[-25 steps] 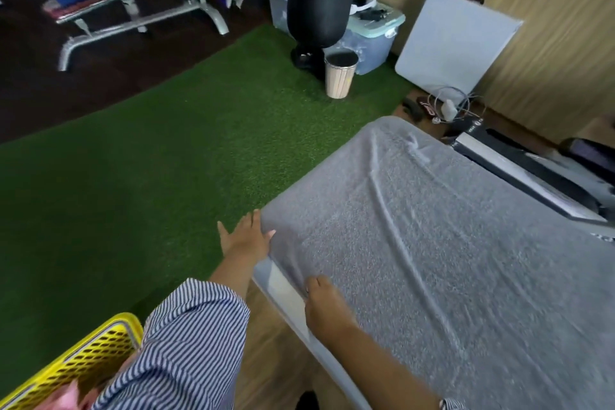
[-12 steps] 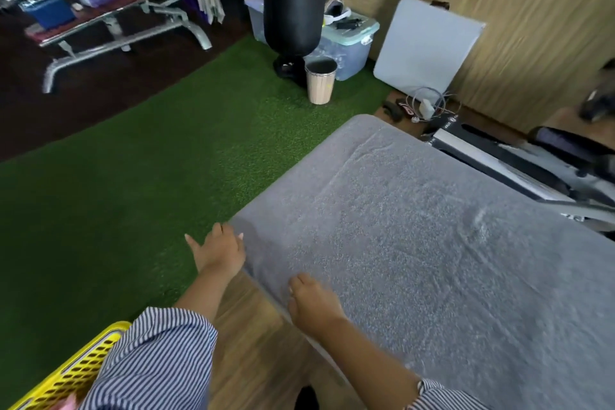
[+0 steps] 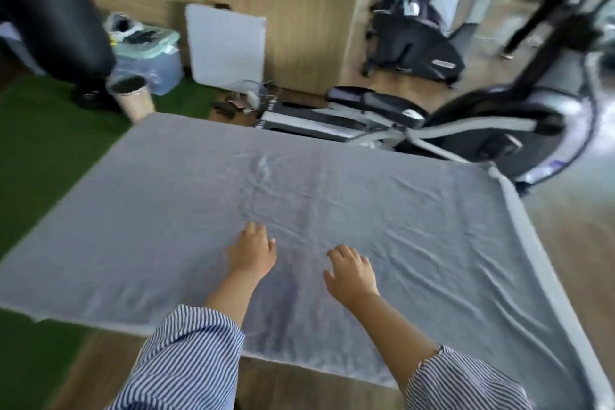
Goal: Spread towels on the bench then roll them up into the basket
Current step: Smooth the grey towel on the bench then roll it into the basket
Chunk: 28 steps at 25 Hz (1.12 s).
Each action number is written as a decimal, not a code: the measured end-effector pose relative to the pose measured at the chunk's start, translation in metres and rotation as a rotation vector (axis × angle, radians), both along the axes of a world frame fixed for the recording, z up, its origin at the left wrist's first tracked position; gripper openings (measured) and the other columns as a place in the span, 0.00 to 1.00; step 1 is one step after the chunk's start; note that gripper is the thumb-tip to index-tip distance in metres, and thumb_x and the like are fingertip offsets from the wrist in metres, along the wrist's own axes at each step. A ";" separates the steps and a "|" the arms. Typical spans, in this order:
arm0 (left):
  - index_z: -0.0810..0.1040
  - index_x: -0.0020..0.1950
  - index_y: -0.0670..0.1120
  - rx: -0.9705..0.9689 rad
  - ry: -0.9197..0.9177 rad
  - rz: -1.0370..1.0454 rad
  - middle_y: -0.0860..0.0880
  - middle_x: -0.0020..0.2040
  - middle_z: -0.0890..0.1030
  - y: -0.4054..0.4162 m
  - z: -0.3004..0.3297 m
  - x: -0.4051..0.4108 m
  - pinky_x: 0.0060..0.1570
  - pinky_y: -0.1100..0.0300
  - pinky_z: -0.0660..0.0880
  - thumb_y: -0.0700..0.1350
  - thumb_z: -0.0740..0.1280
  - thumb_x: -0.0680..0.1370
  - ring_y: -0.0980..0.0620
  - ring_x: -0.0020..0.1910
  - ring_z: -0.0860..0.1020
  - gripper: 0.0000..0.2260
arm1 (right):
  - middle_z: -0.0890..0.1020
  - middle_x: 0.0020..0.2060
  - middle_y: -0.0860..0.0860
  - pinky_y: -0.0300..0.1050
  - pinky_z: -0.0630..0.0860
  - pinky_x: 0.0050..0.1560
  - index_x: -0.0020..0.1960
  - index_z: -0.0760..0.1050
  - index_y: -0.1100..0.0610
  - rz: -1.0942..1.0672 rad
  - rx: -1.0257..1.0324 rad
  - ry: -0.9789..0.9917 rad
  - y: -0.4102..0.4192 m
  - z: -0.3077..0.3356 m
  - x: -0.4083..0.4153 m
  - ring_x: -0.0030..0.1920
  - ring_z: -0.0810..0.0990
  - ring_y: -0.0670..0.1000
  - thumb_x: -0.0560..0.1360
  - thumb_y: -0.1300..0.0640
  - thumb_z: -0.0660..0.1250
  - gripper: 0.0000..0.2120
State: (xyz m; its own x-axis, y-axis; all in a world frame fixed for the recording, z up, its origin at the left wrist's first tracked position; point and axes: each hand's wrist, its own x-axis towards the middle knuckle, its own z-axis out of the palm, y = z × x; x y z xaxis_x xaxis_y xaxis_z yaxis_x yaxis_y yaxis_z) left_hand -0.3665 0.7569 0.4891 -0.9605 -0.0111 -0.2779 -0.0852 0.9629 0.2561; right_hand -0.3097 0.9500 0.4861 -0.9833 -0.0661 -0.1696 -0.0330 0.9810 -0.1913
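A large grey towel (image 3: 166, 203) lies spread flat over the bench and covers nearly all of it; only a pale strip of the bench's edge (image 3: 519, 210) shows on the right. Small wrinkles run across the towel's middle and right side. My left hand (image 3: 253, 251) rests palm down near the towel's middle with fingers relaxed. My right hand (image 3: 351, 271) lies palm down beside it, fingers spread on the cloth. Neither hand holds anything. The basket is out of view.
An exercise machine (image 3: 499, 130) stands just behind the bench on the right. A black punching bag (image 3: 50, 10), a small bin (image 3: 133, 100) and a plastic storage box (image 3: 149, 60) stand at the back left on green turf (image 3: 43, 150). A white board (image 3: 226, 43) leans on the wooden wall.
Both hands left the towel's near left corner and now lie on its middle. My view swung right; the yellow basket dropped out of sight.
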 end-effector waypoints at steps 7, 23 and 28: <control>0.63 0.72 0.42 0.123 0.046 -0.286 0.44 0.69 0.66 0.212 0.000 0.080 0.56 0.49 0.72 0.50 0.60 0.80 0.43 0.64 0.70 0.22 | 0.72 0.62 0.52 0.50 0.65 0.63 0.65 0.68 0.55 -0.192 0.074 -0.038 0.195 0.008 0.082 0.65 0.69 0.54 0.76 0.53 0.60 0.18; 0.68 0.64 0.44 0.000 0.092 -0.287 0.47 0.60 0.74 0.333 -0.014 0.046 0.42 0.57 0.76 0.48 0.60 0.80 0.50 0.49 0.77 0.14 | 0.72 0.64 0.50 0.49 0.65 0.63 0.65 0.69 0.54 -0.115 -0.086 -0.074 0.311 -0.006 0.035 0.64 0.71 0.54 0.77 0.55 0.60 0.17; 0.66 0.68 0.45 -0.047 0.091 -0.089 0.48 0.63 0.72 0.376 -0.022 0.059 0.47 0.55 0.76 0.49 0.59 0.80 0.49 0.56 0.76 0.18 | 0.71 0.63 0.50 0.50 0.66 0.62 0.64 0.69 0.54 0.044 -0.080 -0.090 0.370 -0.013 0.010 0.62 0.72 0.54 0.77 0.54 0.59 0.16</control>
